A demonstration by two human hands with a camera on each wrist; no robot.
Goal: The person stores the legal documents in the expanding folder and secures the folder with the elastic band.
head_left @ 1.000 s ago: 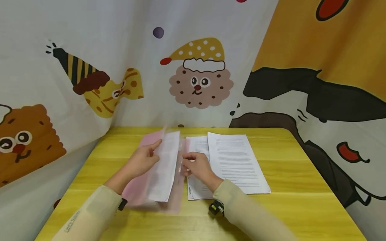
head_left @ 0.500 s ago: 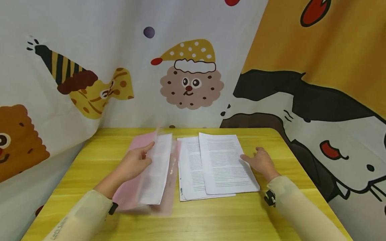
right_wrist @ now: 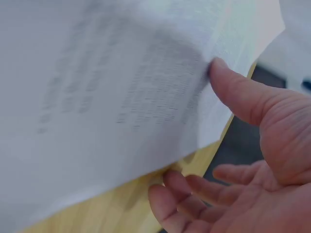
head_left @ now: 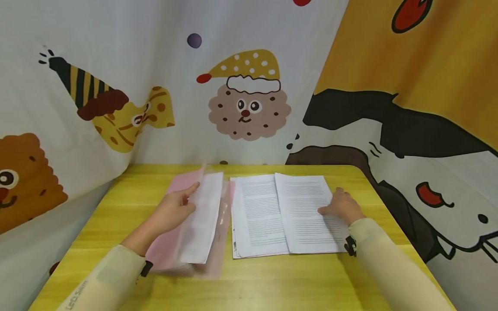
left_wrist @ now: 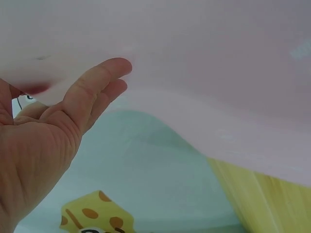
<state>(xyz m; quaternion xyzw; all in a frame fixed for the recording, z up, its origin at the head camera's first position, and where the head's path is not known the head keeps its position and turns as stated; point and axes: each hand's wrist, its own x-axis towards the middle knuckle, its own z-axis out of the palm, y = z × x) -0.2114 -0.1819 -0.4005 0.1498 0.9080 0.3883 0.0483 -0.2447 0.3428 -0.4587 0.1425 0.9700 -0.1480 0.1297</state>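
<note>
A pink folder with translucent leaves and white printed pages stands partly raised at the left of the table. My left hand pinches its leaves; in the left wrist view, my fingers lie on one face of the pink leaf and the thumb is behind it. To its right lie printed papers, with an upper sheet overlapping them. At that sheet's right edge my right hand holds it, thumb on the print and the other fingers curled by the edge in the right wrist view.
The yellow wood-grain table extends around the papers. A white curtain with cartoon prints hangs behind its far edge and down both sides.
My right hand has gone from the folder's edge over to the upper sheet, which has slid rightward and uncovers more of the papers beneath. My left hand keeps its hold on the folder.
</note>
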